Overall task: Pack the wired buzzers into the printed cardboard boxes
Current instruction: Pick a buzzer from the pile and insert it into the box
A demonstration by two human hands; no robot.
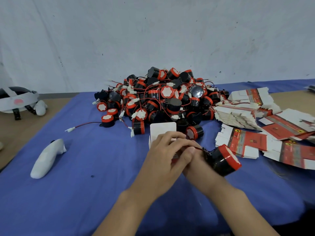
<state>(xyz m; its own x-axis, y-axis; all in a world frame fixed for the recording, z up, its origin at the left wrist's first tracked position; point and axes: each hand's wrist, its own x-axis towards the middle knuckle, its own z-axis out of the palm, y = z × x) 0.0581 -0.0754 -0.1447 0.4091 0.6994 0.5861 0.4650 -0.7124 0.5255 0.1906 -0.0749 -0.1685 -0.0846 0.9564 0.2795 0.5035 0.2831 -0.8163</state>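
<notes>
In the middle of the blue cloth, my left hand [163,154] lies over my right hand [194,165] and hides most of it. My left fingers curl round a small cardboard box [162,131] whose white flap stands up behind them. A black wired buzzer [221,160] with a red cap sits just right of my hands, against my right wrist. Its red wire runs in between the fingers, and my right hand seems to pinch it. A large heap of buzzers [162,99] with red wires and white plugs lies behind.
Stacks of flat printed red-and-white boxes [247,142] spread over the right side of the cloth. One loose buzzer [107,120] lies left of the heap with its wire stretched out. A white controller [47,159] lies at the left, and a headset [17,99] at the far left.
</notes>
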